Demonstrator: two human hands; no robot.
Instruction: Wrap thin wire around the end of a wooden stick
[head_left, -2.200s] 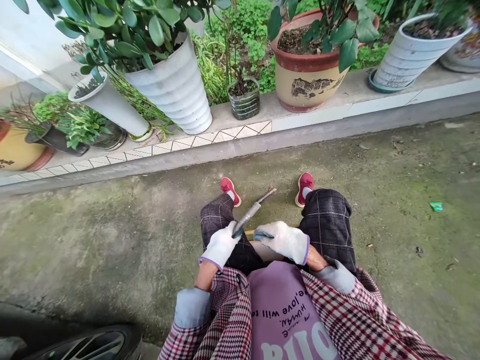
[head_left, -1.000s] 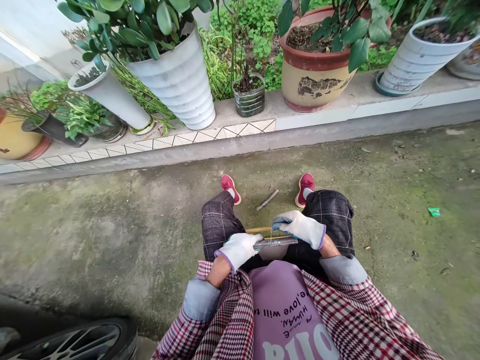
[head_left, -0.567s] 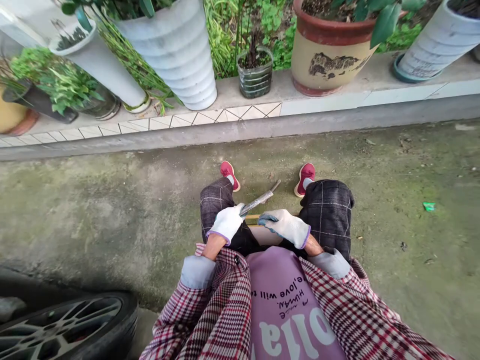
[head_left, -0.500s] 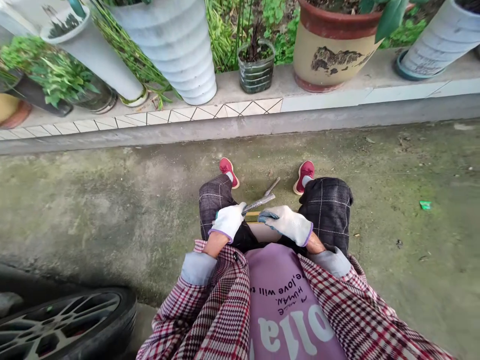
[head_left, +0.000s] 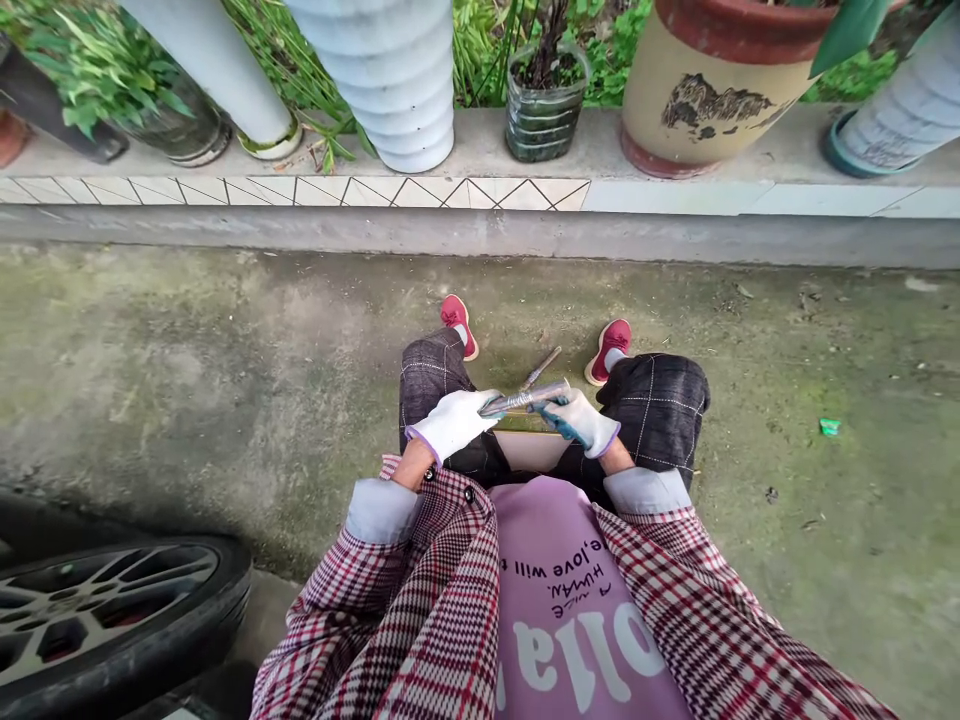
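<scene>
Head view: my left hand [head_left: 454, 423] is gripping a grey stick [head_left: 521, 401]; my right hand [head_left: 583, 420] is touching its far end, grip unclear.

From my head, near, above and behind my hands [head_left: 454, 422], one camera faces down and forward.

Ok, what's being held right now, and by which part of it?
The left hand holds the grey stick toward one end; the right hand is at its other end, grip unclear.
</scene>
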